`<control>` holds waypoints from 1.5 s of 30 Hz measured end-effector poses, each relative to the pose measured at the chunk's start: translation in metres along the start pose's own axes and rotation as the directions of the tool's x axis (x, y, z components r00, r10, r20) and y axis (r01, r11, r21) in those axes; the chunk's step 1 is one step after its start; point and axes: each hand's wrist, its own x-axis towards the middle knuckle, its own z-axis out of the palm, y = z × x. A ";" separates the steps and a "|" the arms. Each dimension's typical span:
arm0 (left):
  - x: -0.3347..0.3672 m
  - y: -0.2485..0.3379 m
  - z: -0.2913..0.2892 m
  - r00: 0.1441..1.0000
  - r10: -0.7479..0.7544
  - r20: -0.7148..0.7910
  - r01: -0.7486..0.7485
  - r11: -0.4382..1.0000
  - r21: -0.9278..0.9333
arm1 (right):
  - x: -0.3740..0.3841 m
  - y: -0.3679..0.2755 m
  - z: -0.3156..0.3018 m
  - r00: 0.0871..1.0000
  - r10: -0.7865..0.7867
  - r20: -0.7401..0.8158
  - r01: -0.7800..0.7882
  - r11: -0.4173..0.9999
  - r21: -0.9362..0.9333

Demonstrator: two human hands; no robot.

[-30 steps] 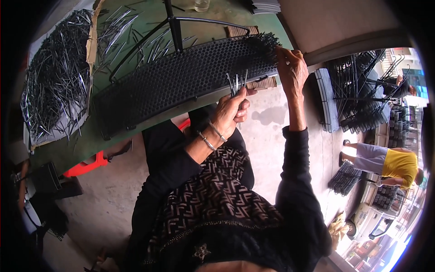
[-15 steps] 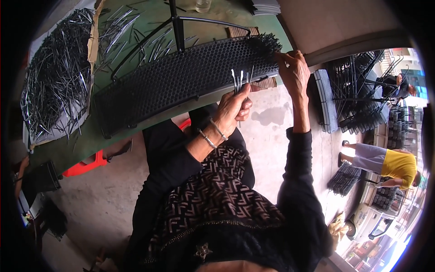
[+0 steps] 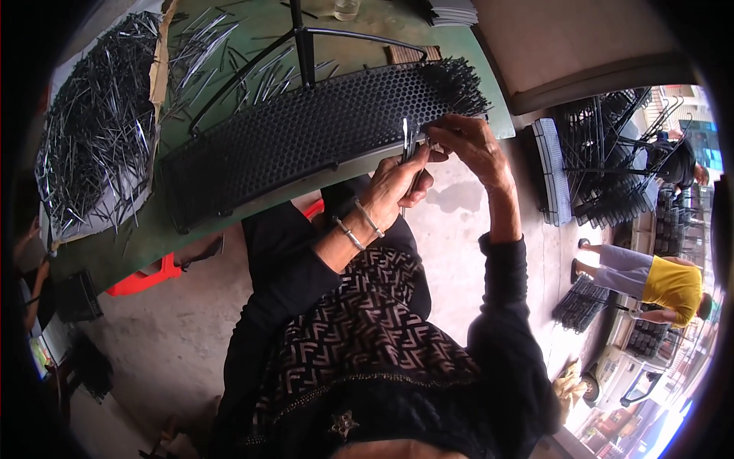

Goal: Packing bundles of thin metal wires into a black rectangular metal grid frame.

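My left hand is closed around a small bunch of thin dark strips, whose shiny ends stick up above the fingers. Against that bunch, the thumb and fingertips of my right hand come together in a pinch; what lies between them is hidden. Just beyond both hands a long black panel full of small holes lies tilted along the table edge. Dense dark strips stand up like bristles at its right end. A black metal stand with splayed legs is behind the panel.
Loose strips are scattered over the green table, beside a carton heaped with more strips. A glass stands at the back. Below the table is a red stool. Black racks and a person in yellow appear at right.
My right hand has moved left and nearer, from the bristly end of the panel to the strips in my left hand. The left hand has stayed nearly in place.
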 end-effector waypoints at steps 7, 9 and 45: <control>0.004 -0.005 -0.005 0.999 -0.016 -0.033 0.017 0.999 0.037 | -0.002 -0.002 -0.002 0.997 0.026 0.074 -0.041 0.978 0.202; 0.005 -0.007 -0.007 0.995 -0.010 -0.096 0.010 1.000 -0.006 | -0.002 -0.004 -0.006 1.000 -0.013 0.001 0.012 0.960 0.279; 0.003 -0.006 -0.001 0.998 -0.010 -0.069 0.000 0.990 -0.142 | 0.058 0.021 -0.019 0.815 -0.400 -0.419 -0.068 0.653 -0.754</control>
